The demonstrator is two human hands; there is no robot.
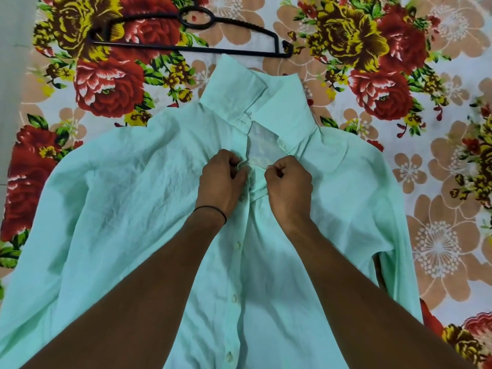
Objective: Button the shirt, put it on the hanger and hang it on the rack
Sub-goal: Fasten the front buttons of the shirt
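A: How is the shirt (133,209) laid out?

B: It is spread front-up across the middle of a floral sheet (439,182), with the collar (279,102) pointed away from the camera and the sleeves thrown out to either side. The cloth is pale mint green and heavily creased. Three white buttons (236,245) are seen fastened down the front, nearer the camera than the hands. Beyond the hands the front is parted, and a paler inner layer is exposed up to the collar.

A: And the hanger (186,46)?

B: It is black and laid flat on the sheet just beyond the collar. Whether the two touch cannot be told.

A: What is shown of the surface and the room?

B: The sheet is printed with red and yellow roses and peach blossoms on white. A plain grey strip (10,75) is glimpsed along the left edge; what it is cannot be told.

A: And the hands?

B: Both are clenched on the shirt front at chest height and held close together. One edge of the opening is pinched by the left hand (222,182), with a small fold of cloth caught at its fingertips. The other edge is pinched by the right hand (288,185), and the fabric is puckered beneath it. A thin black band (213,210) is worn on the left wrist
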